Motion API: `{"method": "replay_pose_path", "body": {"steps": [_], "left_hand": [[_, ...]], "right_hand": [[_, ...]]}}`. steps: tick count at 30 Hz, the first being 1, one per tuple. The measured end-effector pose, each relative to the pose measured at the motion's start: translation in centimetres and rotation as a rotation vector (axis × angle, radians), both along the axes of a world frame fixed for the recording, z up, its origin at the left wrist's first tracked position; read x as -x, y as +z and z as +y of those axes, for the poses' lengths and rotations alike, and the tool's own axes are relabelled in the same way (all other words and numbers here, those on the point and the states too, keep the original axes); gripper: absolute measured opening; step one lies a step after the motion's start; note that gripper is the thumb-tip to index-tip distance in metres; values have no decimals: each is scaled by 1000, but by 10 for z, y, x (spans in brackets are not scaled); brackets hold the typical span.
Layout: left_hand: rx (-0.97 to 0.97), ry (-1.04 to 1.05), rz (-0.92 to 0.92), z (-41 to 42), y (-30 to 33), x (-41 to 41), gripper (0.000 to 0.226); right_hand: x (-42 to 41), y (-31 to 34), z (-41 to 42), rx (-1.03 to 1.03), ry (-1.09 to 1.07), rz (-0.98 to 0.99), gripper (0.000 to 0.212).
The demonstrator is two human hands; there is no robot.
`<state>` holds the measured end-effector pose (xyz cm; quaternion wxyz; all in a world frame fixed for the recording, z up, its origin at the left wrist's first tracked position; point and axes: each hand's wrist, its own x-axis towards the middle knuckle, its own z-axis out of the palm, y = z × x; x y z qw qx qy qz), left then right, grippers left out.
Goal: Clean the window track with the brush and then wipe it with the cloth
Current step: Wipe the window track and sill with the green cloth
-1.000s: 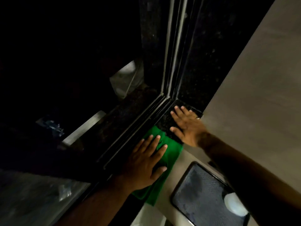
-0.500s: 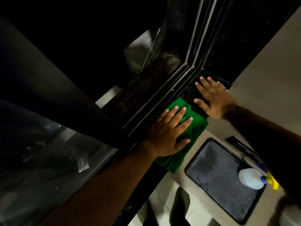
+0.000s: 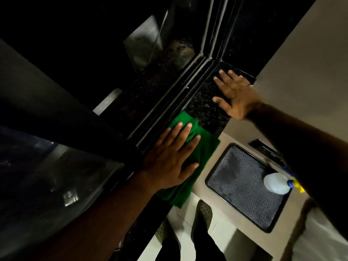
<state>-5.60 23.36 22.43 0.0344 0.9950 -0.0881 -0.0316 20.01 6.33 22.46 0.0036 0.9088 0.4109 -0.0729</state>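
Note:
A green cloth lies on the dark speckled sill, its edge against the black window track that runs diagonally up to the frame corner. My left hand presses flat on the cloth, fingers spread. My right hand rests flat on the bare sill near the corner, fingers apart, a ring on one finger, holding nothing. No brush is visible.
A dark rectangular tray sits below the sill with a white spray bottle on it, blue and yellow at its nozzle. A beige wall rises at right. My feet in sandals stand on pale floor tiles.
The view has shifted so the sill corner sits higher and further right. My left hand stays pressed on the cloth, which seems to have slid a little away from the corner; the right hand stays flat.

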Motion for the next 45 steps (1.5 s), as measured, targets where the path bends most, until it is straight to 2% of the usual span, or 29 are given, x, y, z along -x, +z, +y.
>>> {"method": "replay_pose_path", "body": {"steps": [5,9,15,21,30,38,45], "left_hand": [[36,25,-22,-9,5,-38,67],[33,41,-14,-6,2,-16,68],[43,36,-27,1,-8,14,71],[37,22,-6,-10,8,-33,68],[6,44,22,5,-1,42,71],[25,35,-21,-9,3,-17,68],[-1,53,25,4,0,62,72]], "right_hand": [[6,6,8,34,-95,30,71],[36,-1,22,27,-147,-14,67],[37,-6,20,-9,-152,-26,70],[33,-6,19,-35,-171,-38,67],[38,-8,21,-42,-169,-25,75],[37,-9,22,-72,-186,-59,76],[37,-5,20,-60,-180,-32,73]]}}
